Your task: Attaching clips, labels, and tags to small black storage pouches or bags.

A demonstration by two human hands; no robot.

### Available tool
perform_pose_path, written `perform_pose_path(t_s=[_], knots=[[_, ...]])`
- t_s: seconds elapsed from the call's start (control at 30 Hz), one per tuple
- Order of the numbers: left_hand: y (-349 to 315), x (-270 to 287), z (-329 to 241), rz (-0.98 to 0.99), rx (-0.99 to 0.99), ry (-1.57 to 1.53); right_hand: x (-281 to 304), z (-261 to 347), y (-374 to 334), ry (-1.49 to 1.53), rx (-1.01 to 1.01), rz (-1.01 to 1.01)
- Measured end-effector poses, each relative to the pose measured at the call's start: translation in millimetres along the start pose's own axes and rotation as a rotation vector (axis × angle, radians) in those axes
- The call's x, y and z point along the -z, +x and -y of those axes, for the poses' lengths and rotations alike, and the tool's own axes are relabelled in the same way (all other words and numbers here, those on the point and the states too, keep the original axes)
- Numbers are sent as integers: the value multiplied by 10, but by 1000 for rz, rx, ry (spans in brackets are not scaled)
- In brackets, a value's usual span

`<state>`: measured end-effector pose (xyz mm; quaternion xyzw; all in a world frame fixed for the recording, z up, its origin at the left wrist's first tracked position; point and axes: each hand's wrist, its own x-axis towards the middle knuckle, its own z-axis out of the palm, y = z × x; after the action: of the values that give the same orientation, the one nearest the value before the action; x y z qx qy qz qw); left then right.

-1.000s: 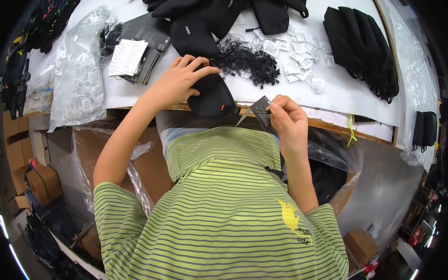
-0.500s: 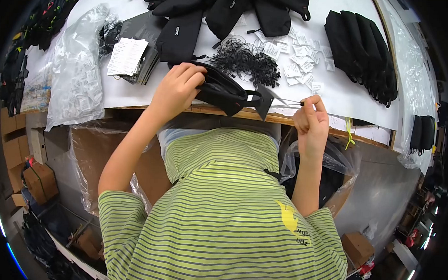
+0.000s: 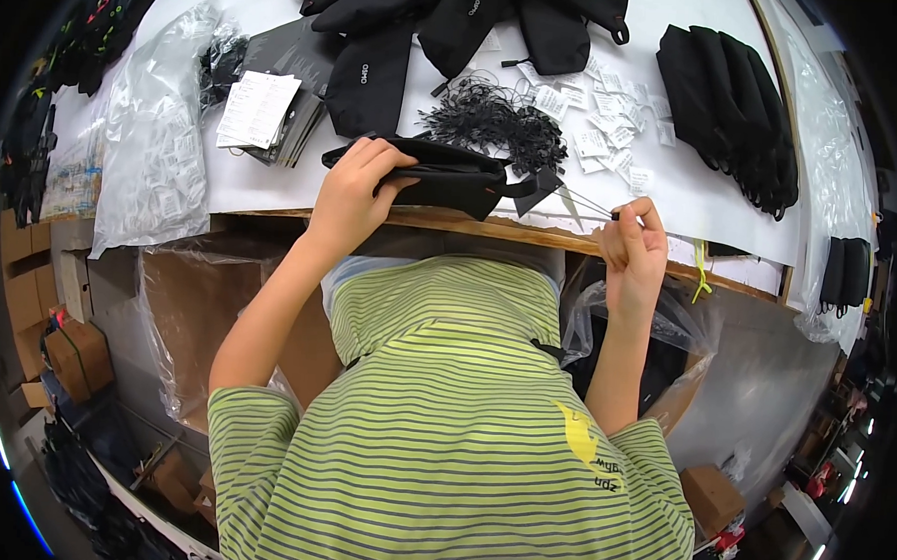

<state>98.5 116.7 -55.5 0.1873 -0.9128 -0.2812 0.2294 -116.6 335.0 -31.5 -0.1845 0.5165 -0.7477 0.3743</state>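
Observation:
My left hand [image 3: 360,188] grips a black fabric pouch [image 3: 452,193] by its open top edge, fingers inside and thumb against the wall. The pouch is held at the table's near edge, with a small strap loop [image 3: 521,187] on its right end. By that loop hangs a dark hang tag [image 3: 540,193], and a paler slip [image 3: 570,204] shows beside it. A thin string [image 3: 597,207] runs taut from the tags to my right hand [image 3: 634,238], whose thumb and forefinger pinch its black end.
Beyond the pouch lie a tangle of black tag strings [image 3: 495,122], scattered white labels [image 3: 606,117] and several black pouches [image 3: 460,20]. A stack of cards [image 3: 261,112] and a clear plastic bag [image 3: 153,127] are at left. Folded black pouches [image 3: 726,112] lie at right.
The pouch has swung more level, its left end now showing past my left hand. My right hand has shifted slightly right and down, and a pale slip has come into sight beside the dark tag.

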Motion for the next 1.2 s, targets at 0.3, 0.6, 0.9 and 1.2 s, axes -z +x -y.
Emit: perform_pose_path(t_s=[0.3,0.6,0.9,1.2], knots=[[-67,44,-214,49,-164,106,-7,148,86,-1039,491,-143],[-205,94,-643,-44,-410,204,-810,165,-60,-1300,536,521],[-283,87,-686,-5,-313,214,-785,91,-155,-1202,517,492],[-284,104,-682,-74,-376,110,-790,97,-159,-1108,538,586]])
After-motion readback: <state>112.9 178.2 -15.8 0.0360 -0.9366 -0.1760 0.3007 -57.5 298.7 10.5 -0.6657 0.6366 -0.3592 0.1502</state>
